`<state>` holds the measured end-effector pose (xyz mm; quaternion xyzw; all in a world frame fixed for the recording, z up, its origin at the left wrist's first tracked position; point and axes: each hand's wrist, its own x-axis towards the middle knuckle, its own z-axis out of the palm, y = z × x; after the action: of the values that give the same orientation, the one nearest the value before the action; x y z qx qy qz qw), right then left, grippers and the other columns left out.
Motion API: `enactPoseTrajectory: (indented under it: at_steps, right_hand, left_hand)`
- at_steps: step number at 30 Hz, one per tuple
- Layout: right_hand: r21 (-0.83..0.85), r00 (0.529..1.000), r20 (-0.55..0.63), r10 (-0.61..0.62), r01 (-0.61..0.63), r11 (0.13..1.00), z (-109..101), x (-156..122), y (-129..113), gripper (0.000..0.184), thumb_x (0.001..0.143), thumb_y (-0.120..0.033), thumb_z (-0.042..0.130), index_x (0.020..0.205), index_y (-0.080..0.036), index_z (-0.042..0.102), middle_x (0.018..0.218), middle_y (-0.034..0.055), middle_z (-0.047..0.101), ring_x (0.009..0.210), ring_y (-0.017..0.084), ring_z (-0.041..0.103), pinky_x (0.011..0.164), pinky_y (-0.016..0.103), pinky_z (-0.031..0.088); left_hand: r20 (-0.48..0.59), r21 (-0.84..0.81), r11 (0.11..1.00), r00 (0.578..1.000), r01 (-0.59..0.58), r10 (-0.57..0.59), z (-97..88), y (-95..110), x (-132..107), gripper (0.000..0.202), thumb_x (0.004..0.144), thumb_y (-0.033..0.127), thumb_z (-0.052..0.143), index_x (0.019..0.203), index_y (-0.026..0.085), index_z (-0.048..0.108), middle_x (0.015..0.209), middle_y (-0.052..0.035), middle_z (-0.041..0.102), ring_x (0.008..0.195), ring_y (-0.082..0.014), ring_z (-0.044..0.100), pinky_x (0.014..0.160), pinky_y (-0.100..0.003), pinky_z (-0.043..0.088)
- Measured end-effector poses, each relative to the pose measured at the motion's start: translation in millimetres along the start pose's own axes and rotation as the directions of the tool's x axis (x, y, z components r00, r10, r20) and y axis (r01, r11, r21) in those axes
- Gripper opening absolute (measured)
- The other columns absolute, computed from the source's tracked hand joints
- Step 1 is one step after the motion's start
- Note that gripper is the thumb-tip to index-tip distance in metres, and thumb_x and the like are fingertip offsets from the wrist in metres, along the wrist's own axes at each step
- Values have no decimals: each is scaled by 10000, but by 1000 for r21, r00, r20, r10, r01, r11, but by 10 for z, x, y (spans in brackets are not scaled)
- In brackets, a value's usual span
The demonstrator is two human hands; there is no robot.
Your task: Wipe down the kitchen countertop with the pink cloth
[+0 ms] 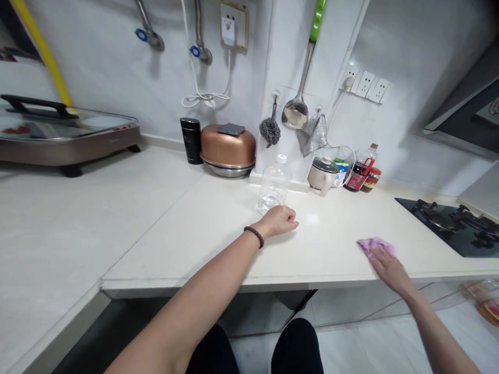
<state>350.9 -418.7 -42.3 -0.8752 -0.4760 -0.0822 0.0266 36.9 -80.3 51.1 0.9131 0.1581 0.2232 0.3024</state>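
At far left, an electric griddle (70, 143) stands on short feet under a glass lid, its black handle upright on top. Near the wall to its right are a black cylindrical container (191, 143) and a copper-coloured domed lid (230, 148) over a shallow metal pan, with a dark flat object laid on its crown; set back like this, they presumably leave the front of the surface (167, 234) free.

A clear plastic bottle (273, 188), white-capped with a little clear liquid, stands upright in front of the pillar. Just before its base is the left hand (278, 220), fingers curled into a loose fist with nothing visible inside; whether it touches the bottle I cannot tell. It may be braced there for balance.

Above, a steel-wool scrubber (270, 131), a steel ladle (295, 114) and a silvery mesh cloth (314, 136) hang on the pillar, probably to drain and stay handy.

Farther right, beyond a small cream pot (323, 175), the right hand (388, 266) lies palm down, fingers extended over a pink cloth (376, 242), seemingly flat to spread its pressure across the surface. The gas hob (452, 226) lies beyond.
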Motion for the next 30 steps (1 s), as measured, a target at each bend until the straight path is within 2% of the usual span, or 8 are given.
enactPoseTrajectory:
  at_steps: [2, 5, 8, 12, 16, 23, 27, 30]
  right_hand:
    - [60, 994, 20, -105, 104, 993, 7, -53, -531, 595, 1063, -509, 286, 1538, -297, 575, 1636, 51, 470, 1576, 306, 305, 1273, 569, 302]
    - [154, 956, 11, -292, 287, 946, -75, -74, -1265, 559, 1096, -548, 292, 1590, -376, 491, 1701, 9, 359, 1606, 302, 219, 1267, 592, 287]
    - [205, 922, 31, -386, 372, 905, -205, 76, -1687, 531, 1105, -543, 308, 1588, -407, 484, 1715, -2, 329, 1610, 303, 203, 1270, 583, 273]
    - [232, 917, 115, -382, 350, 908, -306, 564, -1812, 548, 1104, -558, 299, 1613, -408, 438, 1734, -7, 276, 1617, 298, 173, 1276, 595, 238]
    - [201, 922, 222, -317, 275, 940, -281, 1172, -1866, 578, 1102, -568, 300, 1644, -383, 382, 1753, 1, 217, 1624, 297, 137, 1284, 598, 205]
    - [150, 939, 246, -239, 207, 967, -151, 2080, -2206, 623, 1100, -613, 229, 1672, -381, 308, 1767, -2, 177, 1624, 320, 115, 1284, 608, 190]
    - [137, 947, 263, -184, 152, 979, -131, 2460, -2379, 628, 1098, -598, 222, 1682, -373, 279, 1772, 15, 148, 1624, 331, 110, 1271, 623, 198]
    - [131, 953, 256, -160, 130, 983, -125, 2595, -2445, 628, 1097, -579, 212, 1685, -368, 272, 1777, 15, 112, 1623, 347, 103, 1264, 629, 211]
  left_hand:
    - [8, 1, 1000, 1000, 6, -6, 4, -4, -2, 311, 727, 215, 621, 529, 226, 382, 511, 65, 367, 533, -125, 340, 562, -291, 237]
    - [4, -7, 1000, 1000, 5, -5, -4, -10, -12, 307, 726, 212, 616, 529, 223, 381, 511, 67, 365, 531, -122, 343, 560, -286, 236]
    - [-5, -5, 1000, 1000, 4, -4, -19, -8, -25, 304, 724, 211, 618, 525, 221, 388, 503, 70, 354, 526, -119, 340, 559, -280, 233]
    - [-12, 1, 1000, 1000, -1, 1, -27, 11, -30, 317, 722, 204, 632, 514, 219, 393, 493, 70, 346, 520, -118, 336, 556, -280, 231]
    - [-21, 11, 1000, 1000, 8, -8, -21, 28, -28, 306, 716, 185, 652, 508, 214, 429, 481, 62, 380, 519, -126, 365, 563, -282, 248]
    - [65, 80, 997, 998, -5, -1, 22, 45, -27, 328, 683, 159, 702, 490, 220, 444, 460, 46, 392, 494, -143, 332, 553, -312, 247]
    - [80, 91, 996, 997, -2, -6, 5, 50, -19, 347, 701, 167, 703, 502, 223, 424, 466, 43, 390, 488, -145, 311, 547, -324, 239]
    - [52, 85, 996, 999, 6, -10, -41, 38, -18, 361, 700, 160, 700, 498, 221, 407, 466, 44, 390, 479, -140, 302, 544, -328, 234]
